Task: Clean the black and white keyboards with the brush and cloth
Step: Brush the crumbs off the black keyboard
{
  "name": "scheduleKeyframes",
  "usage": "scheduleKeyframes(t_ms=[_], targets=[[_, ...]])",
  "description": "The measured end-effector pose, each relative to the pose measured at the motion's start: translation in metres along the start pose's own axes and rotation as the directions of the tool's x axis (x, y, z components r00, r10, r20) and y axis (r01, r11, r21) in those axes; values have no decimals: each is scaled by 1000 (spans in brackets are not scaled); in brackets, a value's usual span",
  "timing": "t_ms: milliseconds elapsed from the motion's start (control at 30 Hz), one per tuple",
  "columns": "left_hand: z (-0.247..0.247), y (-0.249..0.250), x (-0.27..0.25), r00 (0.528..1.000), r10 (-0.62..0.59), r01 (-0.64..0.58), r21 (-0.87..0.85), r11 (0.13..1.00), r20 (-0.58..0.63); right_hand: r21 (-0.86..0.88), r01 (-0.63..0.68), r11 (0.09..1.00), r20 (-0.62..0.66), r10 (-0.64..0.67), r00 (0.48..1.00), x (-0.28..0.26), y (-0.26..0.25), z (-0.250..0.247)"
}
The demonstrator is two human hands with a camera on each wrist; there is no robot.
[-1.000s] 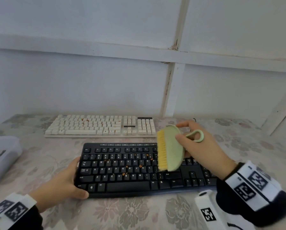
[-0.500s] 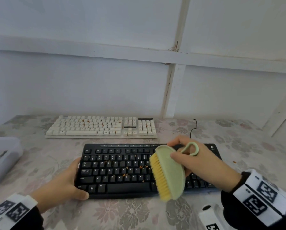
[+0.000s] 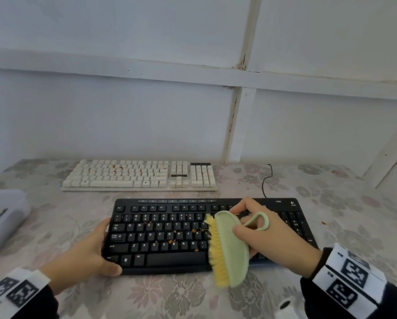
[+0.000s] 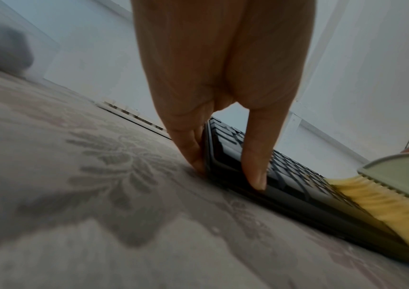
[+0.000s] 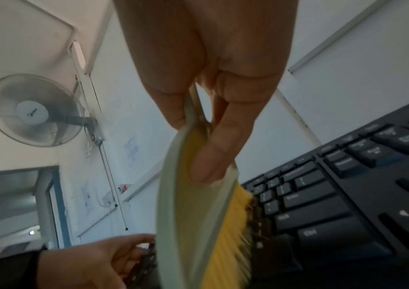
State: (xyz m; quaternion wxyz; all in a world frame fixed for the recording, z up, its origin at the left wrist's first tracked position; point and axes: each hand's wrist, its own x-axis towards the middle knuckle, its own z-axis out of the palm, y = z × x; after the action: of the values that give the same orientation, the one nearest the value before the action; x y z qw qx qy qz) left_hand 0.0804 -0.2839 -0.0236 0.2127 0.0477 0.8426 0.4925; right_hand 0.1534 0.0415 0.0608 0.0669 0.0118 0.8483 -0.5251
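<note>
Brush (image 3: 230, 247) has swept down to the black keyboard (image 3: 165, 236)'s near edge, gripped by the right hand (image 3: 268, 236); left hand (image 3: 87, 254) clamps its left end.

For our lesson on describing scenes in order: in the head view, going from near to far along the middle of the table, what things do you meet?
Brush in the right hand → black keyboard, steadied by the left hand → white keyboard → wall.
</note>
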Motion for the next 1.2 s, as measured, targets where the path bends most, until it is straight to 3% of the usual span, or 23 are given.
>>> scheduleKeyframes(t_ms=[100,267,600,867,1200], targets=[[1,2,-1,1000,-7,7,-2,1000,-3,-4,6,1000,-20,-7,1000,1,-9,-9],[0,0,-1,1000,-3,3,-6,1000,-10,47,89,995,-214,-77,974,17,-12,-15],[1,0,-1,1000,-7,7,5,1000,-12,-7,22,1000,65,-22,998,-2,-2,-3],[0,-1,0,1000,-16,16,4,1000,4,71,143,987,-211,-125,969,27,-14,-9],[0,-2,1,1000,1,-1,-11,1000,5,45,77,996,-45,-75,996,20,3,7]])
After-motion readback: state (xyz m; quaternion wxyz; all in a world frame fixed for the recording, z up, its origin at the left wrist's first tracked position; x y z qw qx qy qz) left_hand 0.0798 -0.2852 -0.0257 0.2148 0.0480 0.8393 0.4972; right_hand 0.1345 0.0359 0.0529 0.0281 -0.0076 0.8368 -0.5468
